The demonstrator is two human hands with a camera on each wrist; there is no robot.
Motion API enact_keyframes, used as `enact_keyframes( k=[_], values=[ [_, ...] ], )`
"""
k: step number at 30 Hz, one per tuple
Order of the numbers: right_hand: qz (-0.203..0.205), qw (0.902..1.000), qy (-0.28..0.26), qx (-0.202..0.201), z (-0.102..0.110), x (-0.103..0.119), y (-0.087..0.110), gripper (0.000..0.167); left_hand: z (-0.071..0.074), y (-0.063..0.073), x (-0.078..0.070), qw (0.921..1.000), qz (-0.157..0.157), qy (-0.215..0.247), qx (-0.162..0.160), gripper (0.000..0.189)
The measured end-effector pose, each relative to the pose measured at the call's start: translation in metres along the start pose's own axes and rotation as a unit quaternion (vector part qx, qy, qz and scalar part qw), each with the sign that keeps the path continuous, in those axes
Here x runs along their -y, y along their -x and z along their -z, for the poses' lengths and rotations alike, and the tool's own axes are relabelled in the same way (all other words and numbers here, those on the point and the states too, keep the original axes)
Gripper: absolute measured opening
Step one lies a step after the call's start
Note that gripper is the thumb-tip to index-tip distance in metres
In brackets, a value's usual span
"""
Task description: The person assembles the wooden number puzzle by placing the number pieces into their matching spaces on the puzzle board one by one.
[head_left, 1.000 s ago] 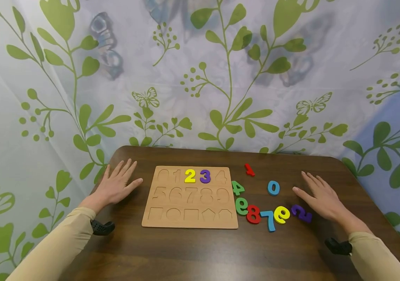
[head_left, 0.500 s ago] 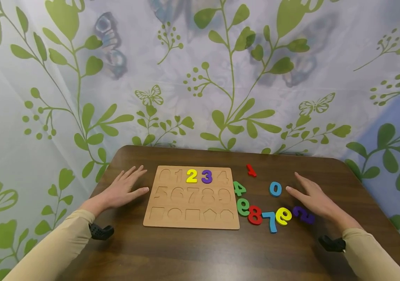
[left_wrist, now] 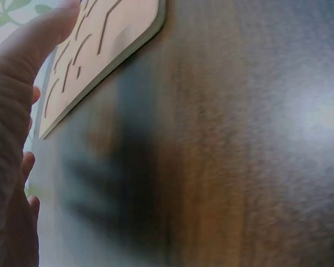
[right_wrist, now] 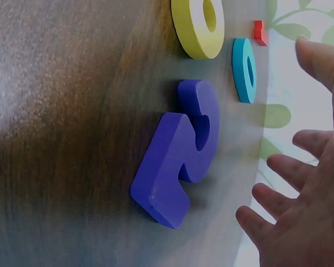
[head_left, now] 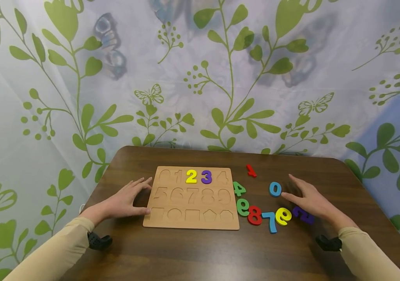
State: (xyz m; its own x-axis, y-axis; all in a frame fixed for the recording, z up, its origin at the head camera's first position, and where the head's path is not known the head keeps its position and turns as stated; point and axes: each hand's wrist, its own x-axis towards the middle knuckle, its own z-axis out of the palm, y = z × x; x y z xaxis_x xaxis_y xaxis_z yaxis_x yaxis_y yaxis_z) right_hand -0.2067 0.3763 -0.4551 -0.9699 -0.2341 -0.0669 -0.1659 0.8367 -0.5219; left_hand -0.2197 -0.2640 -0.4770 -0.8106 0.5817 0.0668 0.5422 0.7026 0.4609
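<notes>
My left hand (head_left: 124,201) is at the left edge of a wooden number puzzle board (head_left: 198,206), thumb and fingers spread apart. Its thumb tip is by the lower left edge; whether it touches cannot be told. A yellow 2 (head_left: 191,176) and a purple 3 (head_left: 206,177) sit in the board's top row. With fingers apart and holding nothing, my right hand (head_left: 310,199) hovers just right of a blue 0 (head_left: 271,189). Beneath that hand lies a purple 5 (right_wrist: 161,158), partly hidden in the head view.
Right of the board lie a red 1 (head_left: 251,171), a green 4 (head_left: 238,189), a green 6 or 9 (head_left: 238,207), a red 8 (head_left: 255,216), a blue 7 (head_left: 271,222) and a yellow 6 or 9 (head_left: 278,216). A patterned cloth (head_left: 172,117) hangs behind the table (head_left: 200,253).
My left hand has moved right and nearer, up to the board's edge. The right hand has shifted left towards the blue 0. The number pieces stay in place.
</notes>
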Motion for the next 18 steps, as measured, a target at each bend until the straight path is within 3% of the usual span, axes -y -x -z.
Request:
enact_keyframes(
  k=[18],
  values=[
    [0.039,0.9983,-0.035,0.025,-0.003,-0.005,-0.006,0.081,-0.012,0.008,0.001,0.9992,-0.001,0.023,0.031,0.072]
  ],
)
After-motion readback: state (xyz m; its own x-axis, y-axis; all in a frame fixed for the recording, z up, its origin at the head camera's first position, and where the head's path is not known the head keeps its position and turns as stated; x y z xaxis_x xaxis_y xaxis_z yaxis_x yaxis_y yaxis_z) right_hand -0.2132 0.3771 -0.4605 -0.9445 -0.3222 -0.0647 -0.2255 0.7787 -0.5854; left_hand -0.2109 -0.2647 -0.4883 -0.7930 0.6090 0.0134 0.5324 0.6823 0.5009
